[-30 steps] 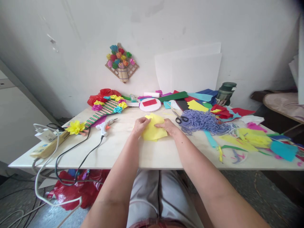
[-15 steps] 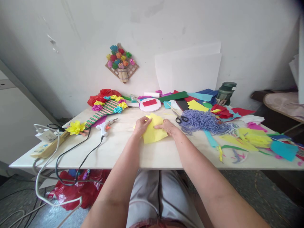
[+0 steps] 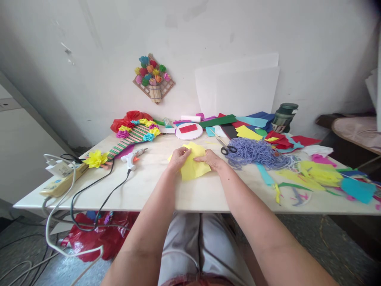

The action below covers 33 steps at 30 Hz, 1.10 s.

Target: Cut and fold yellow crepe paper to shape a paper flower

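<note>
A piece of yellow crepe paper (image 3: 195,169) is held between my two hands over the middle of the table. My left hand (image 3: 179,157) is closed on its left side, thumb lying on the paper. From the right, my right hand (image 3: 210,159) pinches the other side, with some fingers hidden behind the sheet. Just beyond the paper lies a white disc (image 3: 189,136) with a red rectangle (image 3: 188,128) on it. Black-handled scissors (image 3: 228,149) rest to the right of my right hand, beside a heap of purple yarn (image 3: 258,152).
A white glue gun (image 3: 129,160) lies at left, its cord running to a power strip (image 3: 61,183). Behind it is a striped woven piece (image 3: 131,140) with paper flowers. Coloured paper scraps (image 3: 320,173) cover the right side. A dark green bottle (image 3: 285,118) stands at the back right.
The view has shifted very slightly. Both hands keep nearly the same grip on the yellow crepe paper, with no other visible movement.
</note>
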### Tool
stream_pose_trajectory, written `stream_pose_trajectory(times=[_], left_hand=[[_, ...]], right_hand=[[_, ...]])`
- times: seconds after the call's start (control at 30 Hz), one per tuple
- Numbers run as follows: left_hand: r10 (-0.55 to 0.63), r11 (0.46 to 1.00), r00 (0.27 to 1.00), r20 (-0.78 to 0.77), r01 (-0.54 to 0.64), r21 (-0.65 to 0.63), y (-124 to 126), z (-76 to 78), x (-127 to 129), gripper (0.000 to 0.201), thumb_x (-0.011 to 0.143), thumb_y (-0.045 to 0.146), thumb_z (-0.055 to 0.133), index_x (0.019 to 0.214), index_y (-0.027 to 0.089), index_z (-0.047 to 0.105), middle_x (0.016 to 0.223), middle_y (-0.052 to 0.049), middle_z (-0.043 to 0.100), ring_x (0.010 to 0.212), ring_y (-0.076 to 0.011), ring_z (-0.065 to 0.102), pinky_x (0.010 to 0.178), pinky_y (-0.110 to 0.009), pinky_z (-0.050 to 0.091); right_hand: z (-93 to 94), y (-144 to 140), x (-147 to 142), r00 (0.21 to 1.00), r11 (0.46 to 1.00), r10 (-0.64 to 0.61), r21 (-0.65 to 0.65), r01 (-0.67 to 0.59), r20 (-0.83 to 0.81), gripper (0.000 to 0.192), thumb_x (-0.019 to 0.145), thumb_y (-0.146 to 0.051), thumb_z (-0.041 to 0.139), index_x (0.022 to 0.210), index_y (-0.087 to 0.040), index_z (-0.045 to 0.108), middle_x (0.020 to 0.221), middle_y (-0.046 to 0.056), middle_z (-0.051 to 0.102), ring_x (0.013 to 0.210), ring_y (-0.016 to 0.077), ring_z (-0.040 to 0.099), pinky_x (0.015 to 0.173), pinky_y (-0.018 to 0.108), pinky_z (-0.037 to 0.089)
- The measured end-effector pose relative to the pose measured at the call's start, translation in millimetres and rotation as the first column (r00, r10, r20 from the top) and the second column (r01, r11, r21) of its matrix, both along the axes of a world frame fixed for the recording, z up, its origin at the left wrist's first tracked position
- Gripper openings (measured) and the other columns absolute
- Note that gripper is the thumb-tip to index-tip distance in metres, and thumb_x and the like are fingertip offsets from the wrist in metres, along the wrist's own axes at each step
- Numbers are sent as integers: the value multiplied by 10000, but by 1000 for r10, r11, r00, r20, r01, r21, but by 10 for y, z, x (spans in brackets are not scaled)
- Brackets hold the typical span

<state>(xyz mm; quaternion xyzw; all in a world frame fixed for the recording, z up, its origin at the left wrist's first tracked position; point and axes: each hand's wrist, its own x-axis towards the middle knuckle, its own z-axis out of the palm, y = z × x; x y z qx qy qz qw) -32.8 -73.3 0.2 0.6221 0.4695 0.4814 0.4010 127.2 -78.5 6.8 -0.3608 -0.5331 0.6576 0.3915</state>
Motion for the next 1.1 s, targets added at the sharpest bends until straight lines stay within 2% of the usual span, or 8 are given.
stream_pose_trajectory(times=[0.5,0.67,0.9,1.1], left_hand=[[43,999,999,18,-43,-17,-11,24,12,347,647,502,559,681,157,533,563,12,541,474,-92,483,429,-191,348],[31,999,995,92,-28,-42,-32,54,7,337,643,488,573,703,158,537,575,9,551,494,-99,499,447,-197,367],[42,997,985,165,-32,-67,-68,97,19,309,646,451,579,685,152,512,542,20,523,469,-92,490,433,-191,370],[48,996,986,159,-36,-77,-58,87,17,285,663,433,568,681,153,512,552,22,531,471,-87,491,438,-186,375]], right_hand=[[-61,60,19,1000,1000,12,11,-11,-23,366,496,-210,747,831,-122,630,748,76,685,629,189,627,631,309,502],[-27,53,14,999,1000,-27,13,28,-41,326,511,-255,737,795,-135,630,684,47,678,585,174,617,578,284,490],[-18,69,16,991,984,-126,126,130,-38,292,533,-345,709,718,-133,632,596,20,650,506,146,581,514,249,451],[-30,78,15,986,975,-133,164,149,-103,330,561,-374,687,802,-152,654,648,12,661,568,161,602,557,265,454]])
